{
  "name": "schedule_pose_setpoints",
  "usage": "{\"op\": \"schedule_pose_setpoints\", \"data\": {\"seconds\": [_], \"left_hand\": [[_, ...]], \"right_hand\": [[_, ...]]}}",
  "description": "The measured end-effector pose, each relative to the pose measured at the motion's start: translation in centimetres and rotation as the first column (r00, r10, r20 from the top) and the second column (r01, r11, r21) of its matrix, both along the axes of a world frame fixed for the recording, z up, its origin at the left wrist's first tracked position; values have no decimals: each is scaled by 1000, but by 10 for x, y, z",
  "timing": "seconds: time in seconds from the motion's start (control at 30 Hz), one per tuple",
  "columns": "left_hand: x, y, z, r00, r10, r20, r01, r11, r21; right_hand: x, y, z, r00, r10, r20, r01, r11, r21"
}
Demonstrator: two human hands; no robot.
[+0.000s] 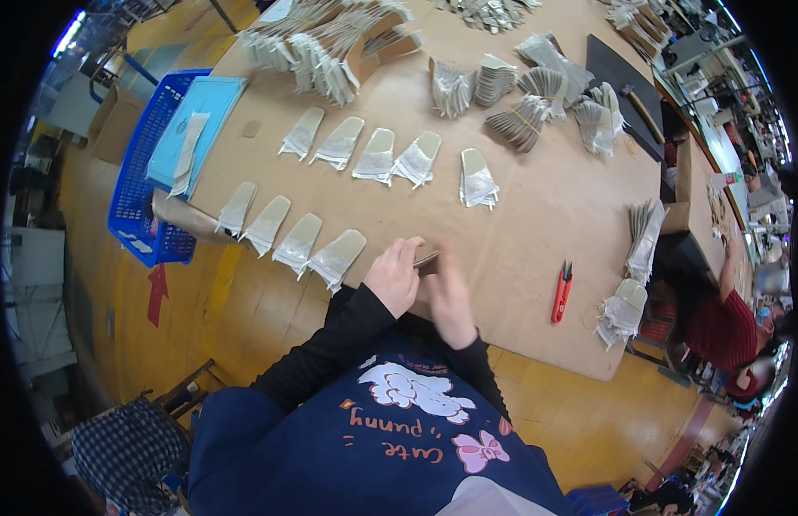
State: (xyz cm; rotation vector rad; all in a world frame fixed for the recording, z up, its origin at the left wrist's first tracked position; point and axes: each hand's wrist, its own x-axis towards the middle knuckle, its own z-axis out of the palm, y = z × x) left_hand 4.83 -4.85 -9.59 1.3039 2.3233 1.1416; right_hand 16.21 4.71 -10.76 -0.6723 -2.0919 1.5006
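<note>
At the table's near edge my left hand [394, 277] is closed, its fingers bent around a small flat beige piece [426, 258] seen edge-on. My right hand [451, 297] is beside it, smeared by motion; its grip does not show. Most of the held piece is hidden by the hands. To the left lies a slanting row of tapered beige pieces with frayed white cloth ends, the closest being one piece [337, 258]. Farther off, a second row includes a tapered piece [417, 159], and another piece [479, 179] lies apart from it on the right.
Red thread snips [562, 292] lie on the brown-covered table [519, 232]. Stacked pieces [622, 310] sit at the right edge, with bundles [330, 43] and a hammer [642, 112] at the back. A blue basket [132, 189] stands left. A person in a dark red sleeve [724, 331] is at right.
</note>
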Motion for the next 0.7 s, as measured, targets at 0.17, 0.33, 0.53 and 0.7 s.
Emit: {"op": "schedule_pose_setpoints", "data": {"seconds": [0.17, 0.33, 0.53, 0.7], "left_hand": [[-4, -19, 3, 961, 25, 274, -35, 999, 32], [-7, -43, 19, 934, 132, 331, -134, 991, -15], [-77, -71, 34, 913, 406, -42, -404, 913, 51], [-188, -58, 14, 883, 457, -105, -434, 881, 189]], "right_hand": [[-28, -6, 9, 985, 174, -10, -171, 975, 140], [-28, 12, 21, 951, 306, 42, -301, 949, -97], [-52, 5, 7, 942, 329, 71, -326, 840, 434], [-51, 9, 7, 942, 334, 44, -332, 900, 282]]}}
